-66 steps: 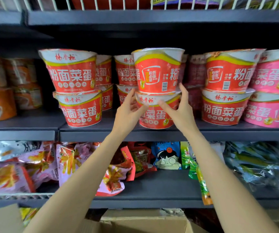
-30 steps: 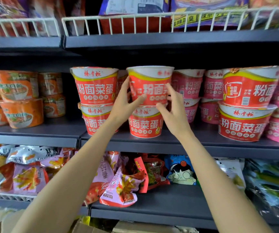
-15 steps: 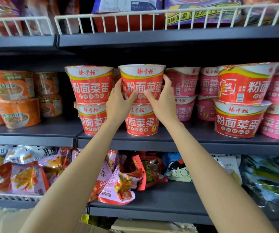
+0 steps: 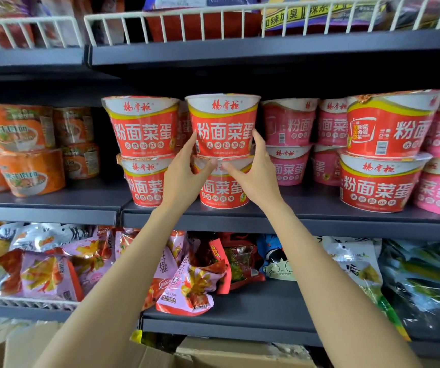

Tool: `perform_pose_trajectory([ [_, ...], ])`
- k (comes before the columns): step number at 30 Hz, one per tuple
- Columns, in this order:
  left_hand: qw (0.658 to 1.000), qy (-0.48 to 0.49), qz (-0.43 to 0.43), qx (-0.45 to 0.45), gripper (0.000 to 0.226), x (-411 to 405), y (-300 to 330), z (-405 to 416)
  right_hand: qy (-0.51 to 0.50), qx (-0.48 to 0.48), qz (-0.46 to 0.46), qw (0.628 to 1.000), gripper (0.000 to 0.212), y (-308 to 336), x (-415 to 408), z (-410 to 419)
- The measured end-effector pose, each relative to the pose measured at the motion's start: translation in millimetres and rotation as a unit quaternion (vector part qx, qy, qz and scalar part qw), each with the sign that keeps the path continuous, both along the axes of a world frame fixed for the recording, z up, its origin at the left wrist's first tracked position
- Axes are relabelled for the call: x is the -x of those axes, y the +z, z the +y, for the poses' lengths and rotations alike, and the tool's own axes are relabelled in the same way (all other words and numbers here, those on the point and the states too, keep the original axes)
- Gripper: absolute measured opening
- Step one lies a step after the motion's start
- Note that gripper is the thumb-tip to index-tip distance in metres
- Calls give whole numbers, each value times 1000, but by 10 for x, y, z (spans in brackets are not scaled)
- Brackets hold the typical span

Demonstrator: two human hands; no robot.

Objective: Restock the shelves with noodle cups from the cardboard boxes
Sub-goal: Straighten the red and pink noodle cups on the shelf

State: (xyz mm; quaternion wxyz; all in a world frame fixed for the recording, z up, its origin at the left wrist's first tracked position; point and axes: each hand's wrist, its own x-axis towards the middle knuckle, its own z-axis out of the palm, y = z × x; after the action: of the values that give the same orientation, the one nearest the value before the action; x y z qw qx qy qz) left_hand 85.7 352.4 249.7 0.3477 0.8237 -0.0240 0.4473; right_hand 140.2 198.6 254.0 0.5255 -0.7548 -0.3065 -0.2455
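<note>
A red noodle cup (image 4: 222,126) stands on top of another red cup (image 4: 221,189) on the middle shelf (image 4: 279,223), its printed label facing me. My left hand (image 4: 184,173) holds the upper cup's left side near its base, thumb under its bottom edge. My right hand (image 4: 253,173) holds its right side the same way. A second stack of two red cups (image 4: 142,126) stands just to the left. Cardboard boxes (image 4: 160,354) lie open at the bottom edge of the view.
Pink cups (image 4: 289,123) and more red cups (image 4: 388,126) fill the shelf to the right, orange bowls (image 4: 27,171) to the left. Snack bags (image 4: 187,285) crowd the lower shelf. A white wire rail (image 4: 173,25) fronts the shelf above.
The upper cup has been turned so its label faces front. Both hands have slid down from its sides towards its base. The view has drifted slightly upward.
</note>
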Motion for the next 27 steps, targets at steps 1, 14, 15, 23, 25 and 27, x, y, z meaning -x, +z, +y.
perform_pose_trajectory([
  [1,1000,5,-6,-2,72,-4,-5,9,5,4,-3,1000,90,-8,-17,4],
  [14,998,56,-16,-28,67,44,77,-93,104,-11,34,994,86,144,-30,-26],
  [15,998,50,-8,-24,68,37,92,-96,103,-7,30,994,87,133,-12,-13],
  [23,1000,18,4,-5,69,-16,84,-27,58,26,-30,998,89,59,30,22],
  [25,999,46,-14,-14,64,6,92,-90,68,22,-25,997,84,54,38,-48],
  [27,989,94,-104,-45,54,87,60,-268,42,0,-45,998,71,31,5,-237],
])
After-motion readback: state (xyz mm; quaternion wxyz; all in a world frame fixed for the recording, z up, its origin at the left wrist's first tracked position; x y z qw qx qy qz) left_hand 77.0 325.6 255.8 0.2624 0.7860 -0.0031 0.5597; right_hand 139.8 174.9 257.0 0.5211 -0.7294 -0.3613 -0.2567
